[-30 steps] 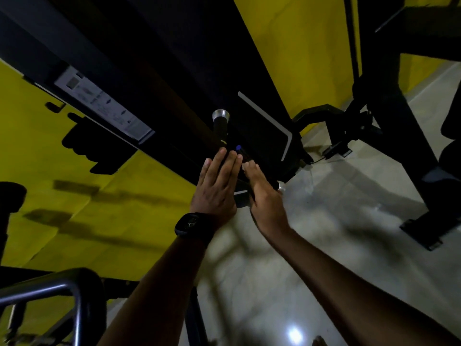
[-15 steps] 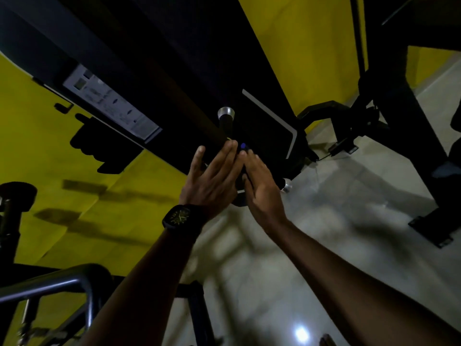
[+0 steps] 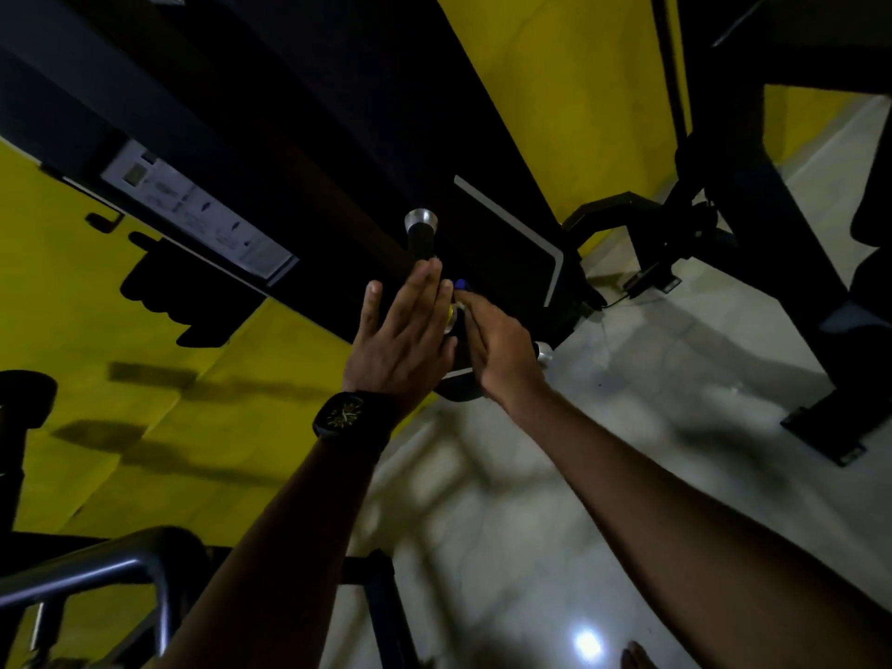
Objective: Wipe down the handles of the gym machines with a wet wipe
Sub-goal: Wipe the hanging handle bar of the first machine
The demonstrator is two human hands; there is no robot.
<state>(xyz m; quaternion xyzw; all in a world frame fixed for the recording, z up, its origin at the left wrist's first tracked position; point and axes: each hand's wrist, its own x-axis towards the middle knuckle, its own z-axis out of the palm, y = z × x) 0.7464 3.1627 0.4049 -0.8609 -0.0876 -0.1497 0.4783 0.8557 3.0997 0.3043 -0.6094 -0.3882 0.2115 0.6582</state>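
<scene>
While left hand (image 3: 400, 350) fingers lie straight, together, tips at handle (image 3: 421, 244), right hand (image 3: 497, 352) fingers unclear.

2 bare forearms, the left forearm (image 3: 270, 548) and the right forearm (image 3: 675, 514), show uncovered along all their visible length. The left hand (image 3: 400, 340) and the right hand (image 3: 497, 350) are bare too. Round the left wrist sits 1 black watch (image 3: 345, 417) with a broad dark strap, a case that seems squarish, and thin yellowish hands and markers on a dark dial.
</scene>
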